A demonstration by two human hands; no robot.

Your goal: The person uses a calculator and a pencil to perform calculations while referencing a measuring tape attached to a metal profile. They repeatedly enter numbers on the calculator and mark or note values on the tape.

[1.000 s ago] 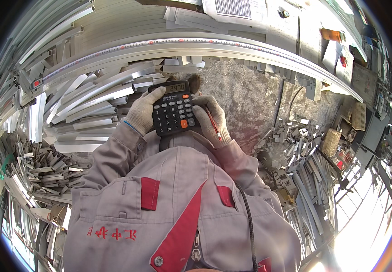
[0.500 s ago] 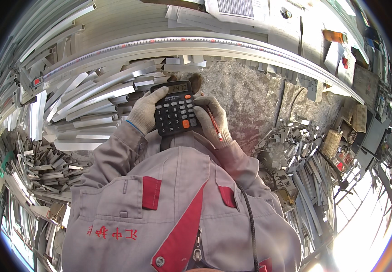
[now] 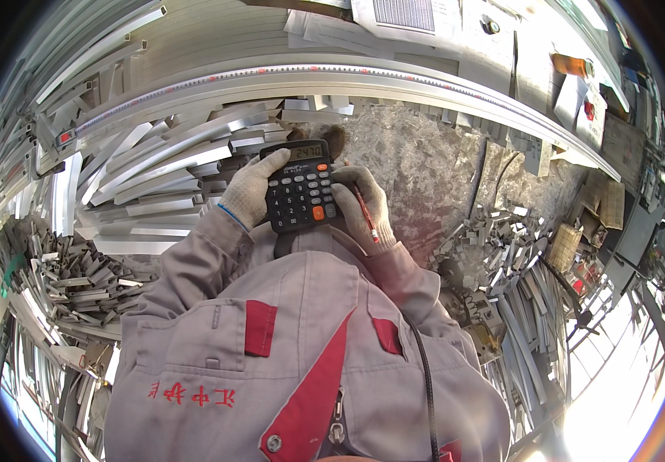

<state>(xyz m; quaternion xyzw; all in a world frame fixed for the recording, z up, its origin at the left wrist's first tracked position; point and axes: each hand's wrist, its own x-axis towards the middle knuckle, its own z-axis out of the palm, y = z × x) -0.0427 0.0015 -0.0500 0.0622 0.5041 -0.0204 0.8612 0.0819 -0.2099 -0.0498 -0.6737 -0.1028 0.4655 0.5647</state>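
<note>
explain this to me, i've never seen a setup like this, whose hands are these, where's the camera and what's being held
There's no machine here: a camera on a person's head looks down, and its fisheye lens bends straight edges. The grey jacket with red patches is the wearer's own.

The left hand, in an off-white knitted glove, holds a black rectangular calculator. The right hand, gloved too and beside the calculator's right edge, holds a slim red pencil.

Beyond runs a long silver metal rail with a white measuring strip; past it, white paper sheets lie on a pale work surface. Silver metal lengths are piled at left.
</note>
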